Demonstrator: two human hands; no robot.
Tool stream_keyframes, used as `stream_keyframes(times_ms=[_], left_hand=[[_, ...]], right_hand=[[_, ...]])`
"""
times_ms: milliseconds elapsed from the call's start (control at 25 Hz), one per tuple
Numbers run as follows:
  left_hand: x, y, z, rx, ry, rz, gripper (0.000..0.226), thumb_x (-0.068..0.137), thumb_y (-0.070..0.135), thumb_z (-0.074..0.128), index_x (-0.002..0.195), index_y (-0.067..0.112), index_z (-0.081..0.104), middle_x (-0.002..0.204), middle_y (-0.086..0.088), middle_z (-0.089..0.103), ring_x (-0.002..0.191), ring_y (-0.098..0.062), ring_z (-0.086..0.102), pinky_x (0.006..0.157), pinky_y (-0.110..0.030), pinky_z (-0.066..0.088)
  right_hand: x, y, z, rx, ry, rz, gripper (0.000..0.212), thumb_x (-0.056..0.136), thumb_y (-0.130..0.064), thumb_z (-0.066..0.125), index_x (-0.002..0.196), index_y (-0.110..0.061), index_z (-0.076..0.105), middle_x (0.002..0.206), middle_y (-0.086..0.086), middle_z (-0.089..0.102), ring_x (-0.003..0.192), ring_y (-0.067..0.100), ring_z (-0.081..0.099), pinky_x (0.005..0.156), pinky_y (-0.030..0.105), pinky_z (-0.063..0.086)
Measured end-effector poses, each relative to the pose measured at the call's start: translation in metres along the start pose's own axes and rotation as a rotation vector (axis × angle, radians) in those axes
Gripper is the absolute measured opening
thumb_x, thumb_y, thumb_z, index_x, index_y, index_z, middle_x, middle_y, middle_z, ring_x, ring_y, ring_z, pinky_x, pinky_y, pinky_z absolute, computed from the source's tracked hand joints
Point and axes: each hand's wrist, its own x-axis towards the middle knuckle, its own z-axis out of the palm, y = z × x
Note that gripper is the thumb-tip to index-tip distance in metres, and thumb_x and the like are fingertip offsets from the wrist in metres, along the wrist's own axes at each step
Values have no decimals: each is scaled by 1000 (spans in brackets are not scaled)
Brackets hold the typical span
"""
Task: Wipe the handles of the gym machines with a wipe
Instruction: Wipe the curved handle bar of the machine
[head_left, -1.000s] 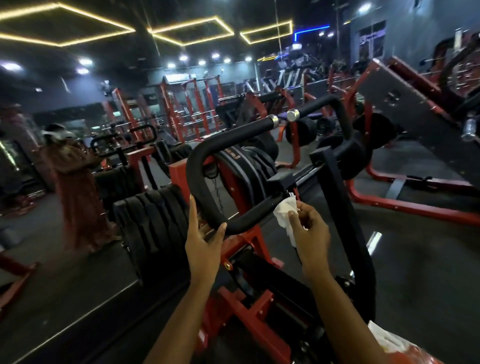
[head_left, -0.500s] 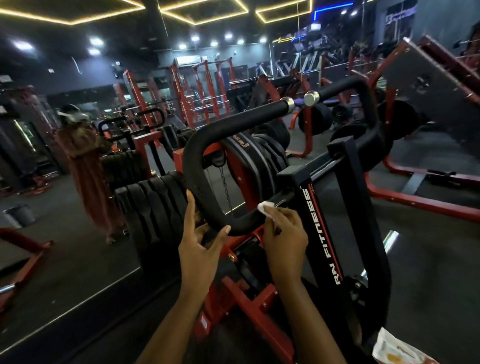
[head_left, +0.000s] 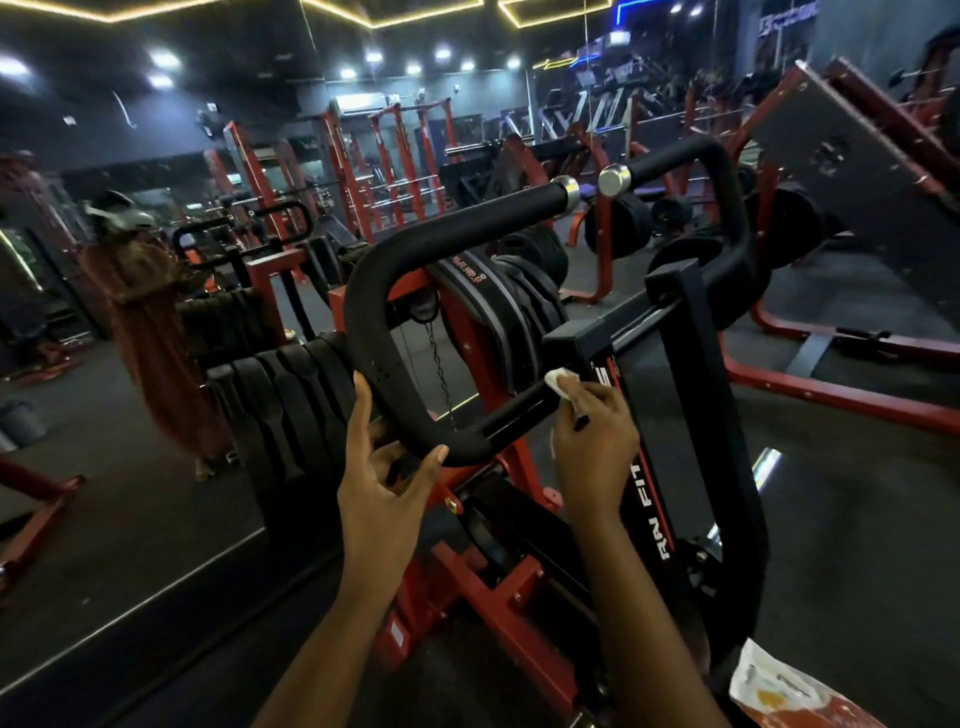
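The right hand (head_left: 592, 441) pinches a small, crumpled white wipe (head_left: 560, 378) at its fingertips, pressing it onto the lower bar of the black padded handle (head_left: 374, 322). The left hand (head_left: 384, 483) grips the bend, thumb in front. The wipe should be dragged firmly toward that thumb, wrapping round the bar.

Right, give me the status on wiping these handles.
Done: nothing shows as finished. In hand: the right hand presses the wipe on the near handle where its bar meets the frame, while the left hand holds its lower bend. Left: that handle's upper loop, and the far handle.
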Motion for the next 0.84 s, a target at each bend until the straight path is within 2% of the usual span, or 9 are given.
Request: stream_keyframes(times_ms=[160, 240, 360, 480, 600, 680, 760, 800, 840], left_hand=[[0, 0, 1, 10, 12, -7, 92, 78, 7, 69, 127, 64, 17, 129, 0, 55, 108, -4, 60, 98, -35, 48], [-1, 1, 1, 6, 12, -13, 92, 77, 7, 69, 127, 65, 17, 125, 3, 57, 107, -4, 61, 99, -39, 47], [-1, 3, -1, -2, 5, -17, 89, 74, 18, 70, 126, 69, 18, 128, 3, 55, 107, -4, 60, 100, -41, 46], [-1, 3, 0, 4, 3, -9, 89, 74, 20, 70, 124, 71, 18, 134, 3, 51, 109, -4, 59, 101, -42, 46], [0, 3, 0, -6, 5, 2, 87, 72, 23, 70, 123, 72, 18, 134, 5, 50, 109, -4, 59, 100, -38, 46], [1, 1, 0, -13, 1, 12, 87, 73, 21, 69, 124, 70, 18, 135, 0, 49, 108, -2, 60, 96, -28, 49], [1, -1, 0, -23, 3, 14, 89, 77, 12, 69, 127, 64, 18, 133, -3, 51, 104, 0, 61, 88, -16, 50], [1, -2, 0, -27, 5, 14, 89, 78, 9, 68, 126, 64, 18, 133, -4, 51, 103, 1, 61, 86, -13, 49], [1, -2, 0, -27, 6, 15, 90, 78, 9, 68, 125, 67, 19, 133, -4, 51, 104, 0, 61, 87, -15, 50]], right_hand=[[-49, -16, 13, 141, -55, 2, 24, 88, -10, 57, 110, -17, 66, 102, -9, 52, 91, 2, 55, 77, -2, 40], [-65, -15, 14, 205, -29, -3, 25, 86, -5, 59, 107, -15, 68, 104, -7, 56, 93, 2, 57, 79, 3, 44], [-43, 2, 14, 434, 287, 318, 24, 85, -5, 61, 106, -13, 69, 102, -3, 68, 94, 3, 62, 84, 12, 49], [-18, 6, 26, 582, 346, 548, 25, 87, -11, 60, 112, -10, 65, 108, 1, 69, 103, 10, 63, 88, 20, 48], [-28, -11, 34, 703, 356, 557, 25, 86, -9, 61, 111, -9, 65, 108, 0, 69, 104, 8, 62, 91, 21, 48], [-49, -19, 38, 771, 345, 549, 22, 85, -8, 63, 106, -13, 68, 102, -6, 70, 100, 1, 63, 88, 15, 48], [-64, 0, 57, 749, 317, 582, 20, 80, -16, 70, 99, -23, 70, 99, -14, 69, 98, -9, 60, 87, 8, 45], [-73, 15, 68, 748, 311, 588, 22, 76, -23, 75, 98, -26, 71, 105, -15, 68, 104, -10, 56, 93, 11, 44], [-77, 31, 78, 688, 326, 574, 29, 73, -29, 78, 101, -29, 71, 113, -14, 66, 112, -6, 53, 100, 21, 43]])
